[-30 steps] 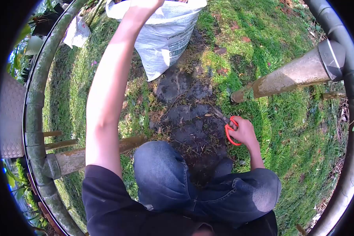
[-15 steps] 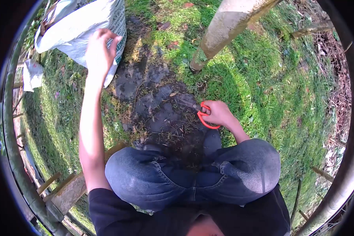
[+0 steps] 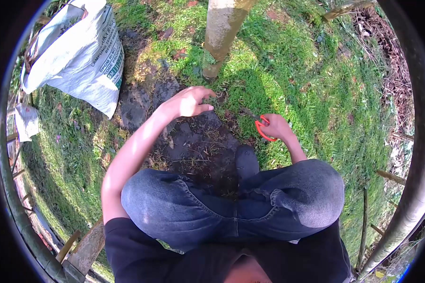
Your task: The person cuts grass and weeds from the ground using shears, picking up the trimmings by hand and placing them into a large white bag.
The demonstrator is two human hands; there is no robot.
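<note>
My left hand point(image 3: 192, 101) reaches over the dark paved ground, fingers apart and nothing visible between them. It is close to the green plants at the foot of the pole. In my right hand point(image 3: 276, 127) is a pair of scissors point(image 3: 264, 130) with red-orange handles, its dark blades pointing up and left toward the low weeds point(image 3: 250, 94). Whether the blades are parted is hard to make out. At the upper left stands a white woven sack point(image 3: 80, 61) with printed lettering, its mouth open.
A thick pole point(image 3: 224, 33) rises from the ground ahead. Another small white bag point(image 3: 27, 121) hangs at the far left. Dry brown debris point(image 3: 387, 66) lies along the right edge, and wooden rails point(image 3: 418, 188) curve round both sides. My bent knees frame the near ground.
My left hand has moved from beside the sack to the right and down, toward the plants by the pole. My right hand with the scissors has shifted slightly right; the view has turned too.
</note>
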